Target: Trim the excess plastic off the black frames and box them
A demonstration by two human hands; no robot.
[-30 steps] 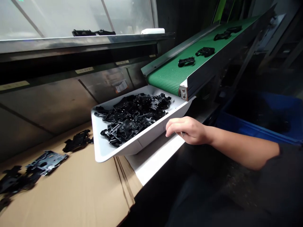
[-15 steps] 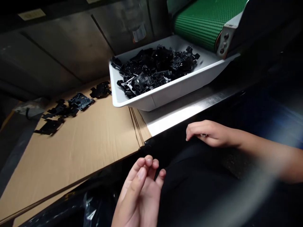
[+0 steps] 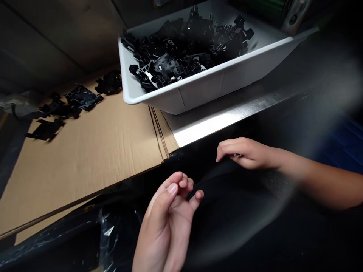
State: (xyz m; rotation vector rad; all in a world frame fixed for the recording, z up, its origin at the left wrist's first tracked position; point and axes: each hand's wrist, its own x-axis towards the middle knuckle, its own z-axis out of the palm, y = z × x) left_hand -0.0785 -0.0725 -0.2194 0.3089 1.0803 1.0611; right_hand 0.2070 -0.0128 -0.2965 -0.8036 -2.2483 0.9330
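Observation:
My left hand [image 3: 172, 215] is held up in front of the cardboard edge, palm turned inward. Its fingers are loosely curled and apart, with nothing between them. To its right, my right hand [image 3: 241, 153] hangs bent at the wrist near the metal table edge. Its fingers are curled under, and a tiny shiny spot shows among them; whether it is a ring or a small piece I cannot tell. Beyond both hands stands a white tray [image 3: 204, 88] heaped with black molded plastic parts [image 3: 167, 68]. Neither hand touches the tray.
Several black plastic parts [image 3: 82, 97] lie in a row on the stacked cardboard sheets [image 3: 113, 139] at left. A bright metal surface [image 3: 207, 126] runs under the tray. Clear plastic film [image 3: 106, 230] hangs below the cardboard. A green conveyor belt [image 3: 262, 5] shows at the top.
The view has tilted down and come closer, so the tray and cardboard sit higher in the picture. Both hands keep nearly the same pose. The loose parts have stayed on the cardboard.

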